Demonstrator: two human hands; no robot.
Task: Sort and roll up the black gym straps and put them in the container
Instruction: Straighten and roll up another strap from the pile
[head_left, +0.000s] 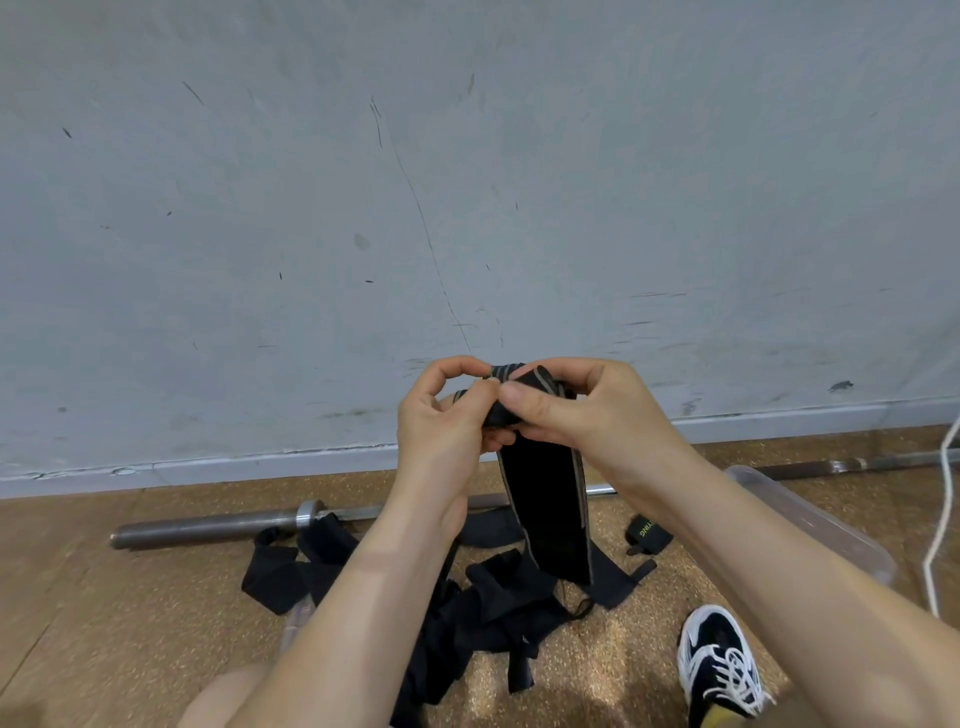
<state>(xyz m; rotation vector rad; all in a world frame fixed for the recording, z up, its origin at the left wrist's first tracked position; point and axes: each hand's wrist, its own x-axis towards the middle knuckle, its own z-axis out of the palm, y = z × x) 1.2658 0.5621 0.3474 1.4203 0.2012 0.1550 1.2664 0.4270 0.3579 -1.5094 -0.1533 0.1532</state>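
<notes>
**A:** Head view. Where's the strap (545, 509)?

**B:** Held up in the air above the barbell (208, 525), both hands on it. The top end is a small started roll. The tail hangs loose, crossing in front of the barbell toward the floor.

**A:** Fingers?

**B:** Left hand (441, 415): thumb and curled fingers pinch the roll's left side. Right hand (587, 410): fingers curled over the top, thumb pressed on the front. Neither is slack.

**A:** Rest of the job?

**B:** Pile of straps (467, 608) on the floor, near side of the barbell, tangled. One small labelled roll (647, 532) lies just this side of the barbell, right of the pile. Clear container (831, 525) sits toward the barbell's right end, near side. Can't tell what's in it.

**A:** Handling?

**B:** My read: light, soft webbing with no stiffness, so the roll should spring loose if the pinch eases. Grip the roll by its edges, hold the tail taut and feed it in. The grey edge stripes should help line up the turns.
</notes>
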